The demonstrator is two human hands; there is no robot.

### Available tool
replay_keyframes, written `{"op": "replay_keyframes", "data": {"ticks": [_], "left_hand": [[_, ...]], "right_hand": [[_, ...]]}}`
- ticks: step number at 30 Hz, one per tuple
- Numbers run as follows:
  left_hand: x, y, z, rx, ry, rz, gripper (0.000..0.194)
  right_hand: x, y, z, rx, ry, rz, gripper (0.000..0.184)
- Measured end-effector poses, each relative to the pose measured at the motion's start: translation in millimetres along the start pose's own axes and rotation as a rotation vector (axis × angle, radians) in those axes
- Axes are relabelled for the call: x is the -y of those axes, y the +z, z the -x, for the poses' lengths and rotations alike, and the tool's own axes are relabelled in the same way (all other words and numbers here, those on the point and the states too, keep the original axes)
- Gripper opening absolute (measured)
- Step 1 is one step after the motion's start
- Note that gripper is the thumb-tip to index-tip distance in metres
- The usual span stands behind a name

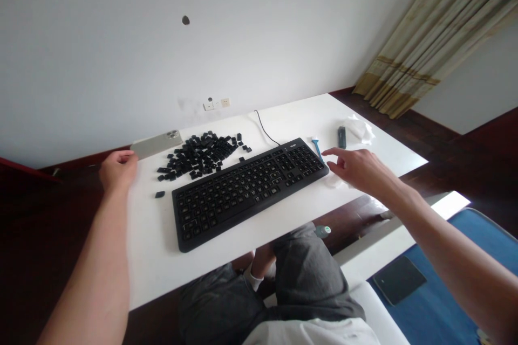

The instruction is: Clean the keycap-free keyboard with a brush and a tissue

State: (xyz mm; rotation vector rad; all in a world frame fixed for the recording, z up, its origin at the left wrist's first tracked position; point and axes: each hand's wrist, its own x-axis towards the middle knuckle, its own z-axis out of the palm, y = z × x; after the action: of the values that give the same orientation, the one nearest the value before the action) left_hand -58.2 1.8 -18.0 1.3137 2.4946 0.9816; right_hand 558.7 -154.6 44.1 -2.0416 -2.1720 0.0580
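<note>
The right hand (356, 168) hangs open, fingers spread and curved, just beyond the right end of a black keyboard (246, 191). It grips nothing, and its fingertips are near a blue plastic pick (317, 148) that lies against the keyboard's far edge. The left hand (118, 170) is half curled at the near end of a phone (156, 144), which lies face down with its camera bump showing at the far left of a white table (149, 259). The hand seems to touch the phone, but whether it is holding it is impossible to tell from this view.

The keyboard lies in the middle of the table, with its cable (263, 126) curving away toward the wall. Beyond its left half, a loose heap of black keycaps (198, 153) spreads almost to the phone, and a single keycap (159, 194) sits apart near the left hand. A crumpled white cloth (335, 180) pokes out by the right hand, and further right are a white tissue (358, 129) and a small dark stick (342, 137).

A careless sweep of the right hand could flick the pick aside or catch the cloth. A bump from the left hand could scatter keycaps or push the phone, which sits close to the table's edge, off onto the floor.
</note>
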Motion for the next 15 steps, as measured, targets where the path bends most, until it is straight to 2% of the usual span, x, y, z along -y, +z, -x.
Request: {"op": "replay_keyframes", "data": {"ticks": [2, 5, 9, 12, 15], "left_hand": [[0, 0.1, -1, 0.004, 0.009, 0.003, 0.038], [0, -0.3, 0, 0.001, 0.024, 0.001, 0.038], [-1, -1.0, 2, -0.010, 0.027, -0.011, 0.037], [0, -0.8, 0, -0.006, 0.034, -0.001, 0.038], [2, 0.1, -2, -0.003, 0.030, -0.002, 0.037]], "right_hand": [[2, -12, 0, -0.073, -0.001, -0.136, 0.035], [10, -26, 2, -0.175, -0.075, -0.395, 0.043], [20, -24, -5, -0.214, -0.094, -0.629, 0.046], [15, -7, -19, -0.151, -0.039, -0.479, 0.030], [5, 10, -27, -0.114, -0.162, -0.218, 0.021]]}}
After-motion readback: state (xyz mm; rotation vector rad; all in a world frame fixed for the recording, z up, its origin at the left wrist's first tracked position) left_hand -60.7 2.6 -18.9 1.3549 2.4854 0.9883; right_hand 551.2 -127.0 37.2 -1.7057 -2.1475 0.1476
